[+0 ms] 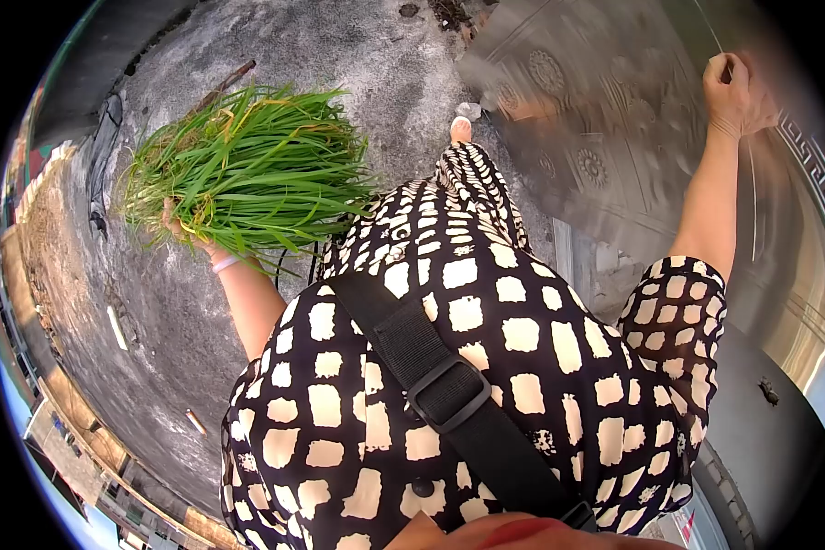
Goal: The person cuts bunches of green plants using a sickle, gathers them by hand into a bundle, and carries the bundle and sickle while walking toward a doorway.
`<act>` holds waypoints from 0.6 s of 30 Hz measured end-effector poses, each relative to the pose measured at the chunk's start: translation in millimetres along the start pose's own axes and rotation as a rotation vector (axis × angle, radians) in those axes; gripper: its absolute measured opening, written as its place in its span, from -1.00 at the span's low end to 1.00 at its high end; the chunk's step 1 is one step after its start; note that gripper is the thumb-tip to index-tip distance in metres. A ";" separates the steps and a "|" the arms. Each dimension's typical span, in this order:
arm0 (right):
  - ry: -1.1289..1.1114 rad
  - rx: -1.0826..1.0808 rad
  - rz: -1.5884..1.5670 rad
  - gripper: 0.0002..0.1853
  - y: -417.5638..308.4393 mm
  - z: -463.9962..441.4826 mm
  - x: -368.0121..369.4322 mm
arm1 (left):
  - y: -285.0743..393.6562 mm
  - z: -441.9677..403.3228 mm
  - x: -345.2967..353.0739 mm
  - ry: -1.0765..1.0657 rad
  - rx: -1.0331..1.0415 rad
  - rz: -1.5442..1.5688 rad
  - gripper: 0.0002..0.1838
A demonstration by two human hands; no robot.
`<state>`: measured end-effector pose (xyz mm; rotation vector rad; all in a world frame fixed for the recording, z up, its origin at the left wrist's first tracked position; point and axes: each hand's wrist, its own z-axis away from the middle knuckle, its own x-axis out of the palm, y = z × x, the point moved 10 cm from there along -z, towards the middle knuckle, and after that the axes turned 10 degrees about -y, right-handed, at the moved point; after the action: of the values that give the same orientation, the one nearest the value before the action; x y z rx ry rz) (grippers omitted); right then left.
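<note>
A big bunch of long, flat green leaves that look like garlic chives [266,165] spreads out at the left, with some yellowed blades and brownish ends. My left hand [179,225] is closed round its lower left side, and the leaves cover most of the fingers. My right hand [741,99] is raised at the upper right, in front of a grey metal door [605,119] with embossed flower patterns. Its fingers are curled into a pinch. A thin pale line runs above and below this hand; what the fingers hold cannot be made out.
Rough grey concrete ground [367,55] lies under me. A brown stick [225,82] shows behind the leaves. One foot [461,130] is forward, near the door's lower edge. A black strap [449,390] crosses my patterned clothing. Small white bits [117,327] lie on the left ground.
</note>
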<state>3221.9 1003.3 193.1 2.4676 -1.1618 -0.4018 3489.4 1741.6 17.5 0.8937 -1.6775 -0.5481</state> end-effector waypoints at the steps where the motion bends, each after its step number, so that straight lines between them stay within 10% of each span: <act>1: -0.006 0.009 0.004 -0.94 2.1 -2.6 -3.5 | -0.5 0.2 0.9 -0.014 -0.033 0.010 -0.55; 18: -0.218 0.204 -0.222 -0.92 20.7 5.4 49.8 | 12.1 10.5 -4.4 -0.033 0.141 -0.167 -0.55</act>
<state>3236.5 951.1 193.1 2.8003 -1.0568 -0.6591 3476.5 1751.5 20.8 1.1403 -1.6965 -0.5642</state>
